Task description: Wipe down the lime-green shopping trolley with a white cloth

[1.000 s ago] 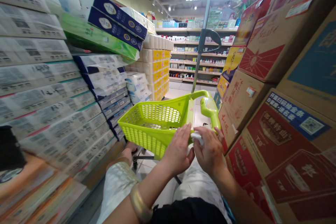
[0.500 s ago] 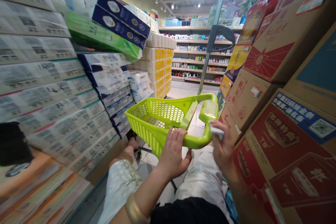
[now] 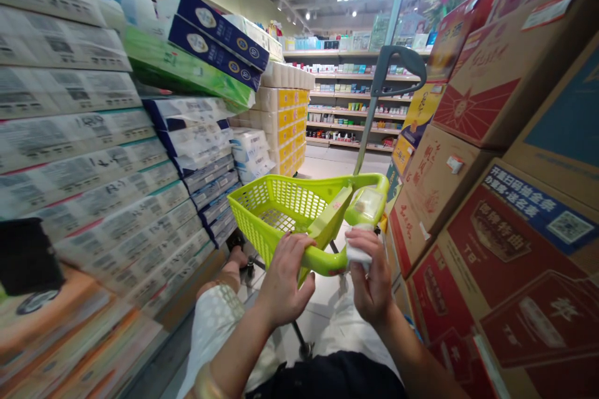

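Note:
A lime-green plastic shopping cart basket (image 3: pixel 262 218) with slotted walls stands between my knees. Its near rim is gripped by my left hand (image 3: pixel 286 280), fingers over the top and thumb on the near side. My right hand (image 3: pixel 372 277) is closed around a white cloth (image 3: pixel 358 250), which presses against the green frame at the near right corner. Just beyond the cloth, a clear-covered panel (image 3: pixel 367 202) is set in the frame. A green flap (image 3: pixel 330 215) leans inside the basket. Past the cart rises a metal pole with a grey handle (image 3: pixel 379 78).
Stacks of wrapped white packs (image 3: pixel 88 137) line the left side. Red and brown cartons (image 3: pixel 496 230) are piled close on the right. Shelves of small goods (image 3: pixel 346 96) stand at the back. A black container (image 3: pixel 30 255) sits at lower left.
My right hand and the cloth have moved left and down along the frame to its near corner. The basket has turned slightly, and my left hand has shifted left with the rim.

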Tool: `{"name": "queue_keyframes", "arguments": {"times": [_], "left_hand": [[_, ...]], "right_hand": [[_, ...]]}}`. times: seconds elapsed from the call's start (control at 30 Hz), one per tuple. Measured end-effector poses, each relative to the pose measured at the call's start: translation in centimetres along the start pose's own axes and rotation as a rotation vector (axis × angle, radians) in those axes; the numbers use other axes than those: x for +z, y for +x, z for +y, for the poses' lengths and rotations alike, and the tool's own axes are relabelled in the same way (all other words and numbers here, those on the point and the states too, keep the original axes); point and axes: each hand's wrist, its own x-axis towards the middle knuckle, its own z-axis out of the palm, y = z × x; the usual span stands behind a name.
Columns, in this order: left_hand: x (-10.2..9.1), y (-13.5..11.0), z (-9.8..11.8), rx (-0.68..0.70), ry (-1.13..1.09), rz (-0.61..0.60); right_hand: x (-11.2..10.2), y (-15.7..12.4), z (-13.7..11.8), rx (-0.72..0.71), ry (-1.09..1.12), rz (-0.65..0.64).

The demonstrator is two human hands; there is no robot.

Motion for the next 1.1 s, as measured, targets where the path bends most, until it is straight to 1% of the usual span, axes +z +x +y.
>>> {"name": "queue_keyframes", "arguments": {"times": [0.1, 0.17, 0.27, 0.33, 0.4, 0.5, 0.57, 0.6, 0.63, 0.73, 0.8, 0.87, 0.93, 0.97, 1.03, 1.1], "left_hand": [[-0.8, -0.1, 1.2, -0.016, -0.018, 0.044], [-0.9, 0.0, 2.7, 0.021, 0.011, 0.085], [-0.5, 0.5, 4.7, 0.049, 0.044, 0.079], [0.0, 0.8, 5.5, 0.035, 0.074, 0.048], [0.4, 1.0, 5.5, 0.008, 0.134, 0.025], [0.7, 0.8, 5.0, -0.022, 0.228, 0.005], [0.5, 0.6, 4.7, -0.028, 0.271, 0.002], [0.4, 0.5, 4.6, -0.028, 0.287, 0.004], [0.2, 0.4, 4.5, -0.025, 0.3, 0.009], [-0.6, 0.4, 4.7, -0.023, 0.325, 0.013], [-1.2, 0.8, 5.1, -0.054, 0.334, -0.012], [-1.8, 1.5, 5.7, -0.117, 0.357, -0.074], [-2.2, 2.3, 6.3, -0.178, 0.413, -0.128], [-2.2, 2.6, 6.5, -0.2, 0.448, -0.141], [-1.9, 2.9, 6.8, -0.224, 0.517, -0.158], [-1.3, 2.9, 6.9, -0.221, 0.572, -0.168]], "right_hand": [[0.1, -0.5, -0.7, -0.1, -0.014, -0.094], [-0.1, -0.2, -0.4, -0.138, -0.024, -0.13], [-0.3, 0.4, 0.6, -0.075, -0.03, -0.082], [-0.1, 0.4, 0.8, -0.029, -0.025, -0.045], [0.1, 0.1, 0.5, -0.037, -0.014, -0.039], [0.3, -0.3, 0.0, -0.104, -0.006, -0.085], [0.2, 0.0, 0.4, -0.127, -0.025, -0.12], [0.1, 0.3, 0.9, -0.113, -0.05, -0.119], [-0.1, 0.7, 1.4, -0.081, -0.082, -0.099], [-0.7, 2.3, 3.1, 0.023, -0.188, 0.015], [-1.0, 3.5, 3.8, 0.016, -0.226, 0.068], [-0.9, 4.6, 4.2, -0.019, -0.24, 0.087], [-0.6, 5.4, 4.3, -0.017, -0.227, 0.052], [-0.4, 5.7, 4.3, -0.004, -0.208, 0.005], [-0.1, 5.9, 3.9, 0.01, -0.158, -0.137], [0.2, 5.6, 3.1, -0.021, -0.113, -0.274]]}}
